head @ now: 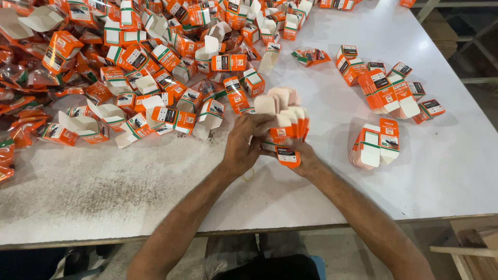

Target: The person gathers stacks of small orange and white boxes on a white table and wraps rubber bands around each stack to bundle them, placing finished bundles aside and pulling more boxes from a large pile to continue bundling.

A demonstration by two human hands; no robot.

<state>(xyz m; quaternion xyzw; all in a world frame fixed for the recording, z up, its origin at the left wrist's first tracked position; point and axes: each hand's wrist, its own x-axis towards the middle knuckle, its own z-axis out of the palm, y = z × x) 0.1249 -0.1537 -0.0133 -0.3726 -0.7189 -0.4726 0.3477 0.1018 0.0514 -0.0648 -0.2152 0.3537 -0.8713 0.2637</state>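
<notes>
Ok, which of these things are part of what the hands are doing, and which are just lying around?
In hand:
- left hand
- right hand
- stack of flat orange cartons, gripped between both hands

Lying about:
- big heap of opened orange boxes
- small pile of flat cartons
- scattered group of boxes
- white table

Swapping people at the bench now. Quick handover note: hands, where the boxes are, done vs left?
Left hand: gripping the held stack of flat cartons from the left side.
Right hand: under and behind the same stack, supporting it.
Done, by the look of it: one squared stack lies on the white table right of the hands; a looser group sits beyond it.
Left: a big loose pile of orange cartons and plastic packets covers the table's left and far side, unsorted.
</notes>
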